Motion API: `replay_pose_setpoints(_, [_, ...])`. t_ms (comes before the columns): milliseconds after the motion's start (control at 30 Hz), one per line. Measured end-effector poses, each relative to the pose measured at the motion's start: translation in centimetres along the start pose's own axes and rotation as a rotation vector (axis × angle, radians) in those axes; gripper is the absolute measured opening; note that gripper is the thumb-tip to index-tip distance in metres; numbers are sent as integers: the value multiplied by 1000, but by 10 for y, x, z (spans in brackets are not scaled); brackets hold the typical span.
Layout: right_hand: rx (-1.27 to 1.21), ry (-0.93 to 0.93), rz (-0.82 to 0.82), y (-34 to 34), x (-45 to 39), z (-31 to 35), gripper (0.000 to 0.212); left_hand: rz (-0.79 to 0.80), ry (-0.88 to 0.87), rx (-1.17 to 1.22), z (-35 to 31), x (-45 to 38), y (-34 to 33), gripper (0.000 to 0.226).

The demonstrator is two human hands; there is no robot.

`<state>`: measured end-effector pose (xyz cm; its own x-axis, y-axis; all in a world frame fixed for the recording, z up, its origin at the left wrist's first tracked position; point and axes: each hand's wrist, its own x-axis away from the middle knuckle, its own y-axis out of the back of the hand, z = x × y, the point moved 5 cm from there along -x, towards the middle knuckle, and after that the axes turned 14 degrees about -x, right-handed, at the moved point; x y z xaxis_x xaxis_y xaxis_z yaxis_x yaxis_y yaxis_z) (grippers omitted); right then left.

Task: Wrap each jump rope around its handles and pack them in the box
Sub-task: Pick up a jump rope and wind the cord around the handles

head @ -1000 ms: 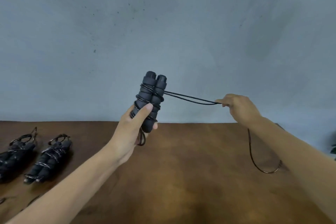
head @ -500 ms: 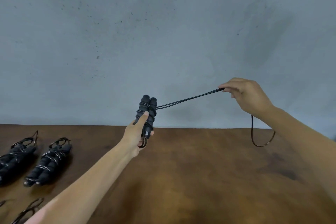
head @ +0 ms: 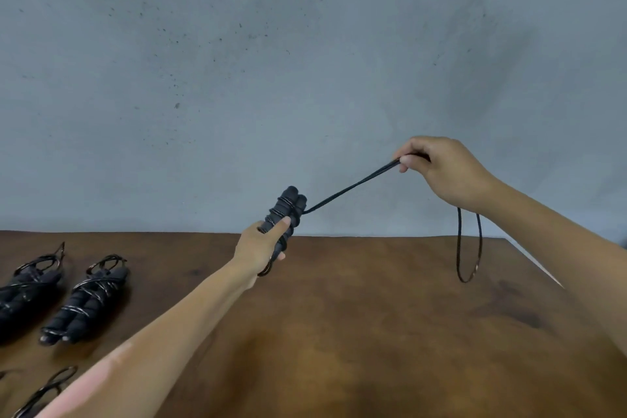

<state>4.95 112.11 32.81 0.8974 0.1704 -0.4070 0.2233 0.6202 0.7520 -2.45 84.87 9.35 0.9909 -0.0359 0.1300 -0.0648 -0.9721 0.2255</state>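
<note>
My left hand (head: 259, 244) grips a pair of black foam jump rope handles (head: 288, 210), held upright above the far part of the brown table (head: 373, 332). Several turns of black rope wind around them. A doubled strand of rope (head: 349, 187) runs taut up and to the right from the handles. My right hand (head: 441, 173) pinches that strand, and the remaining loop (head: 470, 248) hangs down below my right wrist. No box is in view.
Two wrapped black jump ropes lie at the left of the table, one (head: 86, 299) nearer the middle and one (head: 25, 288) at the frame edge. A loose rope loop (head: 44, 390) shows at the bottom left. A grey wall stands behind the table; the table's right edge (head: 536, 265) is near.
My left hand has carried the handles farther out and lower. My right hand has risen up and to the right, pulling the strand taut at a steeper angle.
</note>
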Motion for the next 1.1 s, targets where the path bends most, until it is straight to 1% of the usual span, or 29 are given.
replay_pose_setpoints(33, [45,29,16,-1,-2,6,20,24,-10,-58,2,1,-3,48])
replay_pose_setpoints(100, [162,146,60,-3,-5,20,23,72,-42,-185,2,4,-12,50])
replay_pose_setpoints(167, [246,260,95,-6,-10,32,24,67,-112,-417,-2,10,-16,46])
replay_pose_setpoints(233, [254,294,108,-6,-15,38,23,65,-192,-620,-8,17,-19,44])
replay_pose_setpoints(300, [243,297,115,-6,-21,41,22,85,-271,-750,-12,24,-22,44])
replay_pose_setpoints(433, [179,267,105,-2,-29,47,19,125,-451,-911,-23,39,-29,39])
replay_pose_setpoints(567, [16,159,55,3,-32,36,17,176,-626,-936,-32,63,-34,37])
replay_pose_setpoints(633, [-51,120,59,0,-30,27,17,187,-704,-939,-37,73,-38,39])
replay_pose_setpoints(733, [-161,75,90,-14,-25,14,15,115,-861,-949,-48,89,-44,51])
replay_pose_setpoints(800, [-251,49,127,-26,-19,5,14,-3,-1035,-933,-57,100,-47,56])
replay_pose_setpoints(900, [-381,-12,208,-45,-7,-5,14,-180,-1296,-903,-70,116,-48,54])
replay_pose_setpoints(1000, [-442,-49,287,-62,7,-12,13,-289,-1430,-898,-79,124,-44,54])
replay_pose_setpoints(1100, [-511,-88,340,-76,22,-17,13,-333,-1490,-933,-82,128,-40,62])
